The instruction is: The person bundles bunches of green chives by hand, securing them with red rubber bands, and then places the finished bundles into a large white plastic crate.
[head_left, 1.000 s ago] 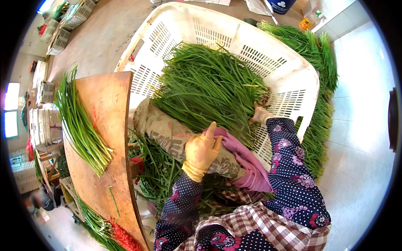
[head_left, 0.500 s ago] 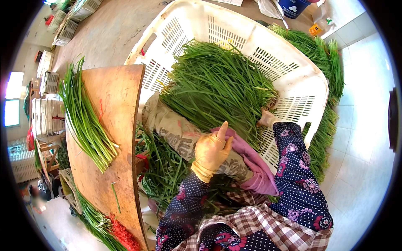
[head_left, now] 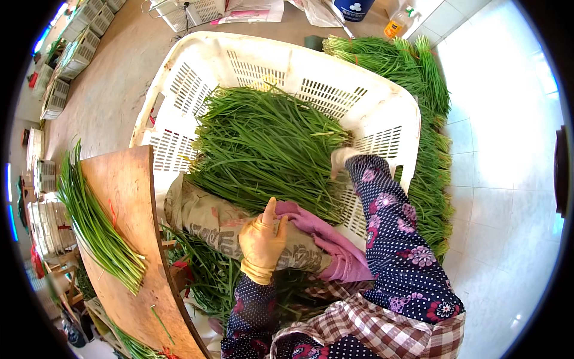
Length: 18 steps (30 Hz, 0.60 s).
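Observation:
Garlic chives [head_left: 269,143] lie in a thick heap inside a large white slatted plastic basket [head_left: 382,99]. My right hand [head_left: 343,160], in a pale glove, reaches to the cut ends at the heap's right side; its fingers are hidden from view. In a yellowish glove, my left hand [head_left: 263,239] rests on a rolled, printed sack [head_left: 209,221] over the basket's near rim. Its index finger and thumb stretch out, while the other fingers are curled out of sight. Beside it a pink cloth [head_left: 323,239] drapes along the sack.
On the left stands a wooden board [head_left: 128,185] bearing a bunch of chives [head_left: 104,227]. Loose greens [head_left: 209,275] lie below the sack. Bundled chives [head_left: 427,197] line the basket's right side. A blue bucket [head_left: 354,9] and an orange-labelled bottle [head_left: 396,25] stand behind.
The view has shifted, so the basket and board sit further left in it. My left hand stays on the sack and my right hand stays by the cut ends.

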Tool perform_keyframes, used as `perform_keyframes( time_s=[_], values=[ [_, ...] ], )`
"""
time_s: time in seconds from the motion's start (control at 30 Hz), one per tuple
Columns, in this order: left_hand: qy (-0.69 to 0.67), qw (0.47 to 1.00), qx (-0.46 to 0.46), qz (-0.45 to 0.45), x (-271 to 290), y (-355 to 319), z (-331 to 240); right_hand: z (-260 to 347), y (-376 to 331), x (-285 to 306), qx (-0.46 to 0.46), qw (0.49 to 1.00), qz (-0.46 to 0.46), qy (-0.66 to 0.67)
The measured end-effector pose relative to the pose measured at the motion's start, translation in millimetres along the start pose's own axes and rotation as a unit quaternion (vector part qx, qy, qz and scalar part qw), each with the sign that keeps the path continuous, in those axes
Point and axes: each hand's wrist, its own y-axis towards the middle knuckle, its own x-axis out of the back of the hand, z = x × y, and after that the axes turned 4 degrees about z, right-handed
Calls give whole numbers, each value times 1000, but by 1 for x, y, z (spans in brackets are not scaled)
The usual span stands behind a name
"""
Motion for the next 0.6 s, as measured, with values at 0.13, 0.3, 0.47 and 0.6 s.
perform_keyframes(
  time_s=[0.13, 0.3, 0.47, 0.6],
  values=[
    [11, 1000, 3, 20, 1, 3, -3, -7, 20, 52, -1, 986, -124, 112],
    [0, 1000, -6, 18, 2, 3, -5, -19, 67, 52, 67, 932, -316, 164],
    [7, 1000, -19, 10, -3, 5, -4, -22, 132, 18, 32, 938, -319, 128],
    [-6, 1000, -1, 2, -6, 4, -2, 22, 101, -13, 40, 947, -306, 87]
  ],
)
